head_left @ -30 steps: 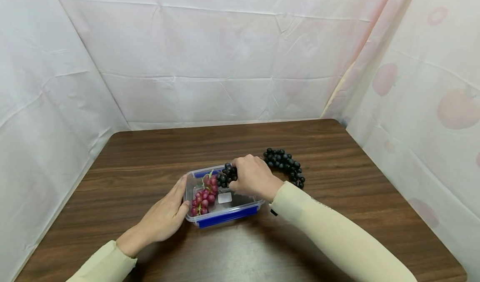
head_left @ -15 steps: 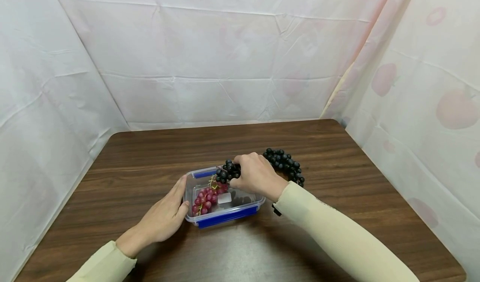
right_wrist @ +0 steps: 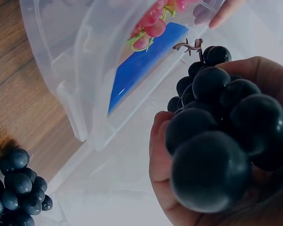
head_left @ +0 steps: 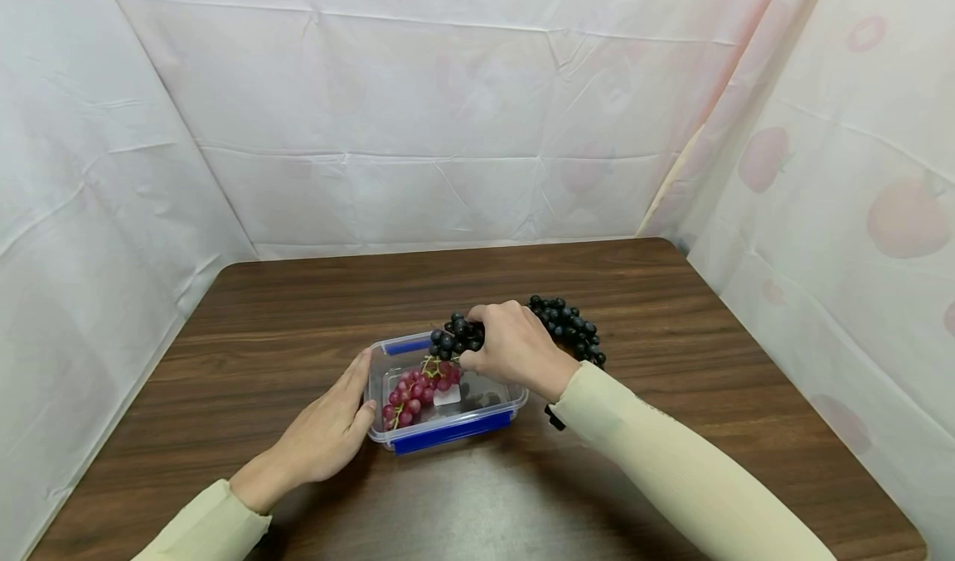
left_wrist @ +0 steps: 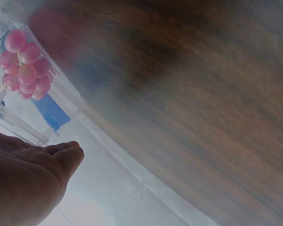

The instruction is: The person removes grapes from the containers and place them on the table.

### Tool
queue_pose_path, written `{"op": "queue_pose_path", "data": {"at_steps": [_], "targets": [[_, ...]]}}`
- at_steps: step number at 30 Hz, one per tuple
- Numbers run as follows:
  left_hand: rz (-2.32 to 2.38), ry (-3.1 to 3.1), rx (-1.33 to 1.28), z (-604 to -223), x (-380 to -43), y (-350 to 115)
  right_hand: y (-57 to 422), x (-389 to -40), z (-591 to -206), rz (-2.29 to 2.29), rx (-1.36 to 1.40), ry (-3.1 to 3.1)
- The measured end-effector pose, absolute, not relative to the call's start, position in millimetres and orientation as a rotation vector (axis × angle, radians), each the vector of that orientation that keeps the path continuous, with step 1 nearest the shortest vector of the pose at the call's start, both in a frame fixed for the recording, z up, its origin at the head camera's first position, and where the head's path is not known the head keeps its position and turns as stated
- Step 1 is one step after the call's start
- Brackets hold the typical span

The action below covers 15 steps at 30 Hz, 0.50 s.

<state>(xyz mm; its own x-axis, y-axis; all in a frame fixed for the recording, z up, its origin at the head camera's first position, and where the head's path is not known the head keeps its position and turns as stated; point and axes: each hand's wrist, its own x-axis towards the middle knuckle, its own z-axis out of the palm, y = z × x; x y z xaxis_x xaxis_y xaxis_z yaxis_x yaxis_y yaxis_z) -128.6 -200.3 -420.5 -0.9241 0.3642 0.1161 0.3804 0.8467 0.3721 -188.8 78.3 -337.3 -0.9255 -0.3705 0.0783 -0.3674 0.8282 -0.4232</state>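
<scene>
My right hand (head_left: 522, 347) grips a bunch of black grapes (head_left: 452, 337) over the back right of a clear plastic box (head_left: 448, 425) with blue side clips. The right wrist view shows the fingers and thumb curled round this black bunch (right_wrist: 212, 127), its brown stem pointing at the box. A bunch of red grapes (head_left: 416, 391) with green stems lies inside the box on the left. My left hand (head_left: 328, 420) rests along the box's left end with its fingers straight. In the left wrist view the red grapes (left_wrist: 27, 68) show through the clear wall.
Another bunch of black grapes (head_left: 569, 326) lies on the dark wooden table (head_left: 358, 296), behind and right of my right hand. A white label (head_left: 448, 395) shows on the box floor. Pale curtains (head_left: 448, 130) enclose the table at the back and sides.
My right hand has lifted slightly up and to the right with the black grapes. The red bunch has slumped from leaning up at the back to lying across the box. The left hand stays put.
</scene>
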Motion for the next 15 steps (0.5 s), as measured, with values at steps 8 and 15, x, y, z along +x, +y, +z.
{"op": "queue_pose_path", "data": {"at_steps": [8, 15], "targets": [[-0.615, -2.971, -0.598, -421.3, -129.2, -200.8, 82.9, -191.0, -338.3, -0.684, -0.606, 3.038], [-0.616, -2.971, -0.602, -420.9, -128.7, -200.8, 87.9, -191.4, -335.3, -0.72, -0.601, 3.069]]}}
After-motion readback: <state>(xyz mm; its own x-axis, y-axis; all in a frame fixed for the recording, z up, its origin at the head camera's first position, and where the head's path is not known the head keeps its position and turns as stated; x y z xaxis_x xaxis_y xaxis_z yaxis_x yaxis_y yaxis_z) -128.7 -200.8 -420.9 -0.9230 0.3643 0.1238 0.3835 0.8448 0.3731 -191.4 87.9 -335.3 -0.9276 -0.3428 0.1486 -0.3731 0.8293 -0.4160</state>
